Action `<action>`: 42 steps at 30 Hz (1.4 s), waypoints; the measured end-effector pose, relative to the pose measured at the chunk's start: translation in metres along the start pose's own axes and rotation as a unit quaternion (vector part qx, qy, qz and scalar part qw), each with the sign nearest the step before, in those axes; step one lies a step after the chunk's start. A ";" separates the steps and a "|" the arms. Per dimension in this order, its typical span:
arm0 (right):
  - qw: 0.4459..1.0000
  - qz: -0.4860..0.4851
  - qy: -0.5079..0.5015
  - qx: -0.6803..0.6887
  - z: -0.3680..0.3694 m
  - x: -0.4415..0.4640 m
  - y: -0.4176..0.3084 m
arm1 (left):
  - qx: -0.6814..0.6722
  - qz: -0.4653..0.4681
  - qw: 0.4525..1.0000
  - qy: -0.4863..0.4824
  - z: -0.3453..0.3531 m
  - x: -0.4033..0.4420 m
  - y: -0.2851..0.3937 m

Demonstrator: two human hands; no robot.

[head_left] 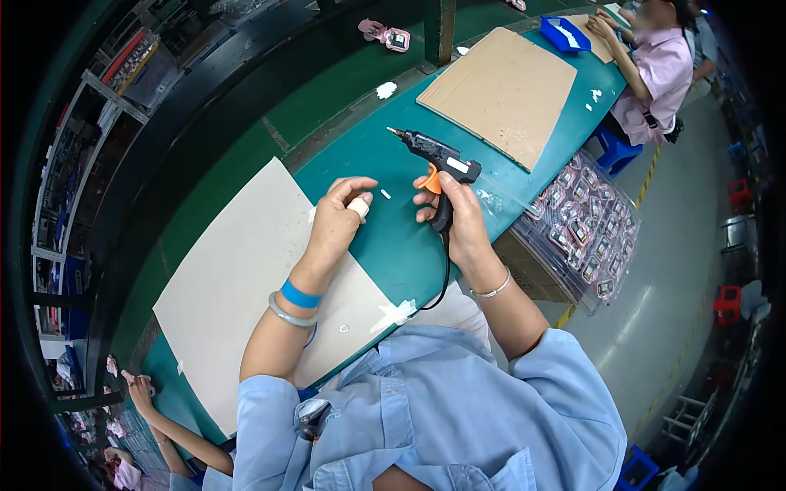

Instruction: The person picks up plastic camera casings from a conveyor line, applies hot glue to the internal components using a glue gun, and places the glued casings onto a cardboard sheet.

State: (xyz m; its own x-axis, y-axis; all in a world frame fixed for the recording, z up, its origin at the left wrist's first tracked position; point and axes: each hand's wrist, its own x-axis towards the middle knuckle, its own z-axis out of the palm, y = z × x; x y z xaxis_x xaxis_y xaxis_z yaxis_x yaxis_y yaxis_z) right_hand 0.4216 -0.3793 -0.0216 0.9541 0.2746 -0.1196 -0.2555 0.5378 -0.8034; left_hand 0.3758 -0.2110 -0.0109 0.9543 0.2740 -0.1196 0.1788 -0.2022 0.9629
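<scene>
A black glue gun (434,154) with an orange trigger is in my right hand (458,214), its nozzle pointing to the upper left and its cord hanging down. My left hand (334,214) is raised over the cardboard edge, fingers curled, with a small whitish piece (359,207) between thumb and fingers. Between my two hands, a tiny white piece (386,195) lies on the green table (393,262). Under my left forearm is a pale cardboard sheet (237,278), taped at its corner, with a small ring-shaped bit (344,328) on it.
Brown cardboard (508,94) lies farther along the table, near a blue tray (565,34). A person in pink (663,69) sits beyond. Clear trays of packaged items (585,229) stand on a box at right. Another person's arms (176,430) show at lower left.
</scene>
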 end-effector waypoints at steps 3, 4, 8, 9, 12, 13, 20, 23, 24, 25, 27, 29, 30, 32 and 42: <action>0.999 -0.039 -0.008 -0.032 0.016 -0.006 -0.002 | -0.029 0.003 0.999 -0.039 -0.001 -0.035 0.011; 0.999 -0.037 -0.006 -0.034 0.022 -0.010 -0.001 | -0.031 0.000 0.999 -0.040 0.002 -0.048 0.014; 0.968 0.029 -0.184 -0.167 0.064 -0.030 -0.002 | -0.117 0.019 0.991 -0.069 0.001 -0.076 0.014; 0.957 -0.011 -0.226 -0.183 0.072 -0.029 0.012 | -0.122 0.025 0.991 -0.049 -0.003 -0.080 0.011; 0.921 -0.089 -0.257 -0.278 0.076 -0.024 0.031 | -0.133 0.039 0.990 -0.011 -0.017 -0.087 0.004; 0.901 -0.134 -0.251 -0.328 0.072 -0.020 0.034 | -0.159 0.032 0.987 0.004 -0.023 -0.088 0.000; 0.692 -0.289 -0.091 -0.656 0.017 0.029 0.023 | -0.219 0.002 0.972 0.087 -0.047 -0.091 -0.007; 0.634 -0.270 -0.080 -0.720 0.011 0.038 0.026 | -0.209 0.003 0.973 0.095 -0.048 -0.089 -0.006; 0.623 -0.273 -0.095 -0.726 0.012 0.038 0.028 | -0.203 0.002 0.975 0.094 -0.047 -0.089 -0.007; 0.612 -0.276 -0.107 -0.734 0.013 0.038 0.029 | -0.196 0.002 0.976 0.090 -0.046 -0.089 -0.007; 0.606 -0.279 -0.118 -0.735 0.010 0.041 0.031 | -0.189 0.004 0.978 0.086 -0.042 -0.087 -0.008; 0.611 -0.281 -0.106 -0.733 0.009 0.042 0.030 | -0.189 0.009 0.979 0.076 -0.040 -0.086 -0.009; 0.610 -0.284 -0.118 -0.731 0.007 0.041 0.028 | -0.188 0.002 0.979 0.084 -0.040 -0.086 -0.010; 0.615 -0.293 -0.137 -0.719 0.002 0.042 0.024 | -0.187 -0.008 0.978 0.091 -0.038 -0.085 -0.010; 0.689 -0.284 -0.094 -0.661 -0.030 0.048 -0.002 | -0.162 -0.020 0.984 0.072 -0.027 -0.079 -0.010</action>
State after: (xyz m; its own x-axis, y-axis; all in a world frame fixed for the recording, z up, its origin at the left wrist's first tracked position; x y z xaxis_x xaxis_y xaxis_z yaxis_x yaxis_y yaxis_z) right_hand 0.4722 -0.3911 -0.0436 0.7729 0.4834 0.4111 0.6339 -0.5598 -0.5336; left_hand 0.2923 -0.2052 -0.0043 0.9003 0.4103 -0.1452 0.1068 0.1152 0.9876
